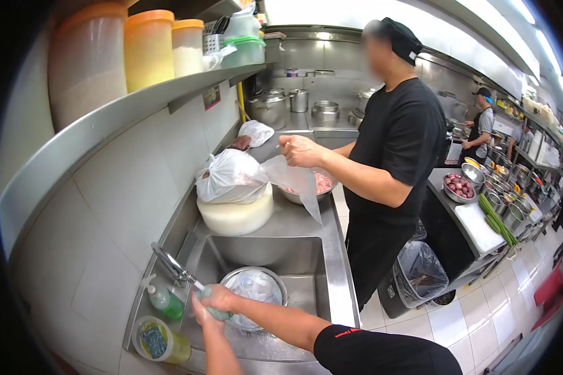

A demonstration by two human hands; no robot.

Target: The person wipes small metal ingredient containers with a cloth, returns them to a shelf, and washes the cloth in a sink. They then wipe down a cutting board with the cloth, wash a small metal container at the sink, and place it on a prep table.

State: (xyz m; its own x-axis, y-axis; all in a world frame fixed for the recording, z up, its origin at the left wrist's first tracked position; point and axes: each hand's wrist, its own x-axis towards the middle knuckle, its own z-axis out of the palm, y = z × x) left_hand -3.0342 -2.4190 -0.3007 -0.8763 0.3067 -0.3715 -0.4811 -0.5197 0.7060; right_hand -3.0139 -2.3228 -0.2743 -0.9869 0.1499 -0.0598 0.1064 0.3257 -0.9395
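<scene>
My right hand (222, 297) and my left hand (202, 311) are together under the faucet (172, 264), over the left side of the sink (263, 245). Both are closed around a pale green, soft-looking thing (215, 313). Fingers cover much of it, so its kind is unclear. Just beyond my hands, a round metal bowl (284, 292) stands in the sink with a clear plastic bag (254, 285) in it.
Left of the sink are a green soap bottle (166, 302) and a tub (180, 349) with a sponge. Behind it, a white bag (233, 177) sits on a round white block (236, 212). A co-worker (394, 137) stands close, holding a plastic bag by a bowl of meat (322, 182). A shelf (131, 103) overhangs the left.
</scene>
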